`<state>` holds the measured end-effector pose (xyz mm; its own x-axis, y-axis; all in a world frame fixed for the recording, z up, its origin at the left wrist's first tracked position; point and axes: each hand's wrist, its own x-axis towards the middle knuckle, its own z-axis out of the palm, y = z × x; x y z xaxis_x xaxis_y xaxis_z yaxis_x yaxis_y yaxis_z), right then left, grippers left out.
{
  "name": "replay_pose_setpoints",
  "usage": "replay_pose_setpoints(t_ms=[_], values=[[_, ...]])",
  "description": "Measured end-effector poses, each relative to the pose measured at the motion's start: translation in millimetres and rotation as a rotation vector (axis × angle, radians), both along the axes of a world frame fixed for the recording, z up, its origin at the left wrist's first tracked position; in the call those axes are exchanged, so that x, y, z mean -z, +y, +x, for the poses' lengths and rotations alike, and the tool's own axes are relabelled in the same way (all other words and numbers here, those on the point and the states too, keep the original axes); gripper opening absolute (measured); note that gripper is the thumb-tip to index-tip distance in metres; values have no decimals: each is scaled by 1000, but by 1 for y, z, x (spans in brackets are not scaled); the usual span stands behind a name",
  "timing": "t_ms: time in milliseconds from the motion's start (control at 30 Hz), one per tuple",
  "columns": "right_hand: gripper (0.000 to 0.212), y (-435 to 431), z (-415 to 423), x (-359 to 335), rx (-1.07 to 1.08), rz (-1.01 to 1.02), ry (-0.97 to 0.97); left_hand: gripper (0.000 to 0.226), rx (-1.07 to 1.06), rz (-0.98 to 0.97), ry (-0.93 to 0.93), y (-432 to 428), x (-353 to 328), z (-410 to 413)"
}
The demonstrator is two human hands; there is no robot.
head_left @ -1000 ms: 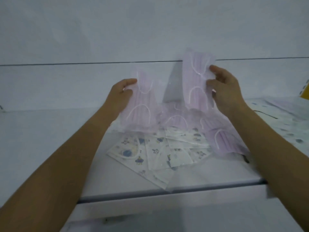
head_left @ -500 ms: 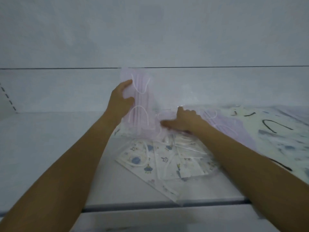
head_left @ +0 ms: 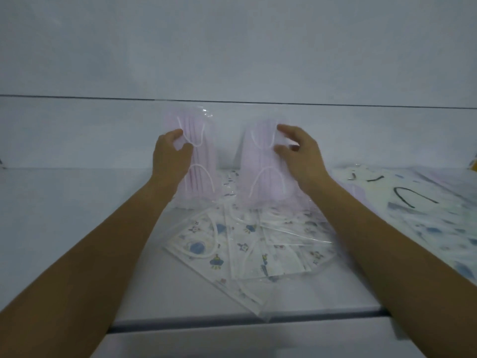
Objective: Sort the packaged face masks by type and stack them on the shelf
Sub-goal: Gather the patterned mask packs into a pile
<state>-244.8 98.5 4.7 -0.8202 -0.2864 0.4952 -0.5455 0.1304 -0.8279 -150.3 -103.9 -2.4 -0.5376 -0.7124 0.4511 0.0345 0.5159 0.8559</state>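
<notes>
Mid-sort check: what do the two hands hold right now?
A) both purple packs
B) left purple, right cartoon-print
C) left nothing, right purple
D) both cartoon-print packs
A: the left hand grips the left purple pack and the right hand the right purple pack, both upright; the cartoon-print packs lie flat on the shelf.

Pale wall (head_left: 232,47) is crossed by a thin dark seam (head_left: 77,97). A yellow object (head_left: 474,164) is cropped at right edge.

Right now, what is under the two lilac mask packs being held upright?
Loose printed white mask packs lie fanned on the shelf, running under the left lilac pack and right lilac pack. The shelf behind them is covered.
</notes>
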Motion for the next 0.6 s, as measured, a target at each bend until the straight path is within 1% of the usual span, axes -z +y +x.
replay_pose_setpoints(t_ms=[33,100,167,200,233,267,300,333,367,400,433,467,500,533,567,600], values=[[41,2,1,-3,-43,-99,-54,41,27,47,13,3,-2,0],[40,3,6,-5,-124,-211,-137,39,145,176,42,12,-8,3],[43,-3,14,-3,-206,-216,-178,38,312,322,98,22,-13,5],[45,-7,18,-1,-257,-180,-192,38,381,338,108,26,-14,6],[48,-10,23,0,-318,-134,-203,39,415,280,93,29,-13,7],[49,-12,26,1,-364,-86,-200,41,407,170,64,29,-11,7],[50,-13,27,0,-369,-44,-173,46,376,61,39,28,-10,7],[49,-11,26,-3,-314,6,-126,49,327,-16,28,25,-8,6],[49,-7,22,-5,-215,88,-74,51,276,-52,34,21,-8,7],[52,0,16,-7,-83,230,-23,52,226,-65,54,17,-8,8],[58,9,9,-7,55,435,15,51,183,-71,75,12,-9,9],[66,18,2,-5,166,660,12,50,147,-70,99,8,-9,10],[75,26,-2,-2,239,862,-31,49,120,-57,126,4,-10,10],[80,32,-4,-1,273,1011,-93,48,99,-33,150,3,-10,10],[79,36,-4,1,276,1089,-147,47,82,8,169,3,-12,11],[74,37,-6,2,265,1096,-174,47,73,63,188,3,-13,11]])
